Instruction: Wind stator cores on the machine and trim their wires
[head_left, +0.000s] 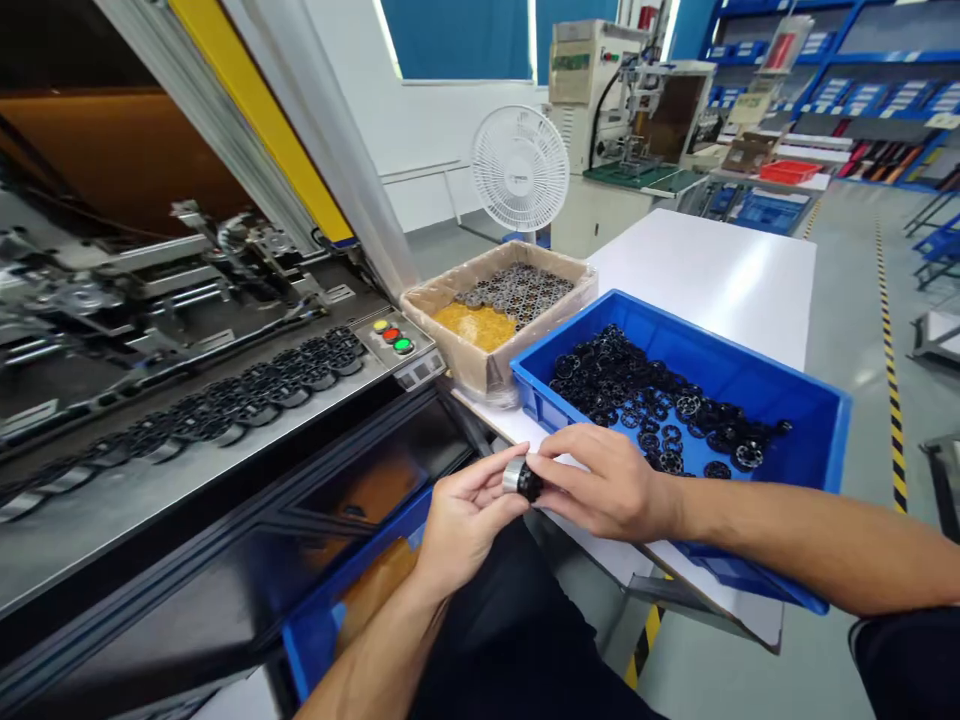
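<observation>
Over my lap, my left hand (465, 525) pinches a short silver metal ring (514, 474) between thumb and fingers. My right hand (611, 482) closes its fingertips on a black round part (531, 487) at the ring's right end. Ring and black part touch; how deep one sits in the other is hidden by the fingers. Just beyond the right hand stands a blue bin (829, 425) with loose black round parts (622, 375). Behind it, a plastic-lined cardboard box (472, 365) holds grey metal rings (529, 290) and a yellow layer.
On the left, a machine ledge (187, 490) carries a row of black-and-silver parts (225, 410), beside a panel of coloured buttons (391, 336). The white table (712, 250) supports the bin. A white fan (520, 168) stands behind. Another blue bin (300, 640) sits below the ledge.
</observation>
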